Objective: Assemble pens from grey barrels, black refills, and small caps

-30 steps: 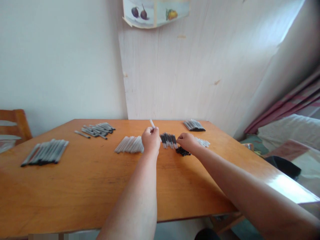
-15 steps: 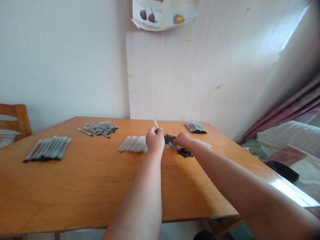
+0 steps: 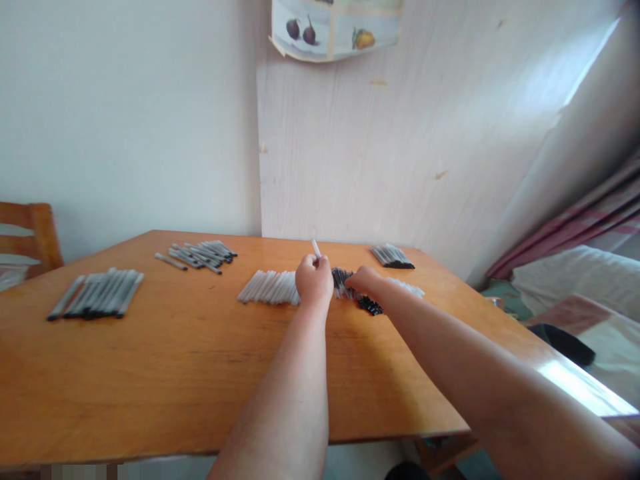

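A whitish, translucent pen barrel (image 3: 316, 248) points up and away from my left hand (image 3: 315, 280), which is closed round its lower part. My right hand (image 3: 364, 280) is over a heap of thin, black-tipped pen refills (image 3: 342, 283), fingers bent down and pressed together; whatever they pinch is hidden. Just below it lies a small cluster of black pen caps or plugs (image 3: 370, 305). Left of my left hand, a row of empty-looking clear pen barrels (image 3: 270, 287) lies side by side. More clear pieces (image 3: 407, 287) show past my right wrist.
Black-ended pens lie in groups: a row (image 3: 97, 295) at left, a loose pile (image 3: 203, 255) at the back left, and another stack (image 3: 393, 255) at the back right. The wooden table (image 3: 200, 387) meets the wall behind. A chair (image 3: 43, 233) stands at left, a bed (image 3: 590, 280) at right.
The whole view has shifted slightly. My left hand still grips the pen barrel, and my right hand stays at the refills with hardly any movement.
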### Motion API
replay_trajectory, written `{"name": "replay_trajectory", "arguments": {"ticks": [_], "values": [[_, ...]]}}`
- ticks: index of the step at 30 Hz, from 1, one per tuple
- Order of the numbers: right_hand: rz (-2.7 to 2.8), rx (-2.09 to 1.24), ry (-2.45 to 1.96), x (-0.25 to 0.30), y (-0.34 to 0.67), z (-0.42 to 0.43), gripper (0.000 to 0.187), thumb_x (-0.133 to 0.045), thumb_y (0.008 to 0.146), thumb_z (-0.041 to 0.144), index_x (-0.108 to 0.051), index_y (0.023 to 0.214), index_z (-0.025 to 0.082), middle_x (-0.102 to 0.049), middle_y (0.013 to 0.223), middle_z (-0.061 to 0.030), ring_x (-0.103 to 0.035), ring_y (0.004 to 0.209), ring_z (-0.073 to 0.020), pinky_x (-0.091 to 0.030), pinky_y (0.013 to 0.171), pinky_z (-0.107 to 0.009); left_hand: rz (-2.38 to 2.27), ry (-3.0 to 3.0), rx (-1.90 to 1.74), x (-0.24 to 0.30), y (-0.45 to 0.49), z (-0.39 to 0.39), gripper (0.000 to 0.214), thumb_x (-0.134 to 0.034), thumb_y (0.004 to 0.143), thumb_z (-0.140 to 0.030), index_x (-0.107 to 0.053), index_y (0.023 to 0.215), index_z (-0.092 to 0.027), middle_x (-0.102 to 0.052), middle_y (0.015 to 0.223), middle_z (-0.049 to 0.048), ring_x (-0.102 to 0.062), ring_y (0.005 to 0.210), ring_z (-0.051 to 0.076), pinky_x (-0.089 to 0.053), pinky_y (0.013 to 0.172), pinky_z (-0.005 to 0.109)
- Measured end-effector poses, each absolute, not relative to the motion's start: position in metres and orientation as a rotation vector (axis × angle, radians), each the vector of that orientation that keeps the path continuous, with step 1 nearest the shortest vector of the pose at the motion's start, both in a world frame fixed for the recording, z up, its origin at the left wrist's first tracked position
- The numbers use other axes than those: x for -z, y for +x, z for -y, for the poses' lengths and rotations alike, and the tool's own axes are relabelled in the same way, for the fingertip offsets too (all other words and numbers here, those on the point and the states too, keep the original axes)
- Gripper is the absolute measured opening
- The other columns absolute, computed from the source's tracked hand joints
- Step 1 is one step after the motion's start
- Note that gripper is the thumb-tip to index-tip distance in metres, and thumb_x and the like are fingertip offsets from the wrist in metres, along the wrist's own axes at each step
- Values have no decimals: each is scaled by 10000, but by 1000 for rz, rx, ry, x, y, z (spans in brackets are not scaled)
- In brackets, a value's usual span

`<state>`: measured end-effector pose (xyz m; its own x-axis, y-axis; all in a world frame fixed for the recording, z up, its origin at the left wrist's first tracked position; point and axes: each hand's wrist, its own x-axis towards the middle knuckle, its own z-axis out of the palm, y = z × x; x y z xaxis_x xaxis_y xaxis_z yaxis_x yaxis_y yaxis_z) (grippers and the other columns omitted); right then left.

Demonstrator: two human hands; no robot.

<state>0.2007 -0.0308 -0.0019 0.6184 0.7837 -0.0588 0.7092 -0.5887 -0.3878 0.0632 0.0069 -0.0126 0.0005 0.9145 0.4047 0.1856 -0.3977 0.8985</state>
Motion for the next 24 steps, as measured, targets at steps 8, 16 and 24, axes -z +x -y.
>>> {"name": "replay_trajectory", "arguments": {"ticks": [8,16,24], "values": [[1108,-476,-2440,-4,192,34,57,-678,650,158,-646,636,113,-565,459,-37,-526,434,-138,-371,413,-233,-1164,1618,-1475,11,65,-5,237,-509,816,-399,-618,784,-192,-664,767,38,-595,718,161,-380,619,246],[1037,-547,-2405,-2,193,30,124,-709,634,147,-608,565,129,-505,395,-17,-488,390,-141,-356,392,-245,-1186,1656,-1469,11,64,-3,245,-492,834,-404,-618,800,-197,-672,791,39,-597,735,161,-378,634,250],[1043,-545,-2403,-1,189,31,160,-699,645,142,-586,532,136,-499,391,-26,-473,385,-139,-358,403,-254,-1198,1670,-1448,5,61,1,223,-492,830,-382,-603,773,-197,-673,791,43,-595,727,166,-375,632,256]]}}
